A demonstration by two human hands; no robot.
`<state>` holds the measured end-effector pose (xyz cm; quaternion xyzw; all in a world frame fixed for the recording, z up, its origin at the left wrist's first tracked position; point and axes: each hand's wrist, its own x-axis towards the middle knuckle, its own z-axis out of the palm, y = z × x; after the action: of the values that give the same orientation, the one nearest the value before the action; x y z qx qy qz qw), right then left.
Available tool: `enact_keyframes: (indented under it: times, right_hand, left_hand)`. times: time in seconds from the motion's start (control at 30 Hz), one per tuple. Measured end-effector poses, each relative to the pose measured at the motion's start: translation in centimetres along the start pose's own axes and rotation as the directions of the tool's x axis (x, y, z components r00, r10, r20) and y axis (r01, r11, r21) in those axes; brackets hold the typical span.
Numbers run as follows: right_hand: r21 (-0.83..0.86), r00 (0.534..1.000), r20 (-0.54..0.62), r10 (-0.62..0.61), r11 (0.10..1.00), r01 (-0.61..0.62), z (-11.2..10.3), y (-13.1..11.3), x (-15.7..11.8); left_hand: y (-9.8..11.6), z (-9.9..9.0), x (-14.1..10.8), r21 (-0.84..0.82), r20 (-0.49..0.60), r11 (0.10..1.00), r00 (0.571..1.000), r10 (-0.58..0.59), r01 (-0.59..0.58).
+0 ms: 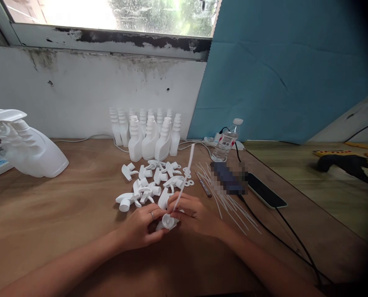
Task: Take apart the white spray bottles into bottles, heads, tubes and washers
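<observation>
My left hand, with a ring on one finger, is closed around a white trigger spray head near the table's front. The open underside of its cap faces me. My right hand pinches a thin white plastic tube close to its lower end, beside the cap. The tube slants up and to the right. Whether its end sits inside the cap is hidden by my fingers. Just beyond my hands lies a pile of loose white spray heads, with small white washers at its right side.
White bottles without tops stand by the wall; finished-looking spray bottles lie at left. To the right are loose tubes, a pen, a phone with cable, a blurred-out object and a water bottle.
</observation>
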<state>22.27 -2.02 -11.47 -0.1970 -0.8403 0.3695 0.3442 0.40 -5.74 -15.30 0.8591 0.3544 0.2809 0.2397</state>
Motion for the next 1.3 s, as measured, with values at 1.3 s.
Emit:
enact_keyframes:
  times: [1.3]
  right_hand:
    - [-0.091,0.988,-0.032,-0.152,0.985,0.149,2.1,1.2,-0.7]
  left_hand:
    - [-0.1,-0.8,-0.1,0.002,-0.088,0.998,0.995,0.056,-0.056]
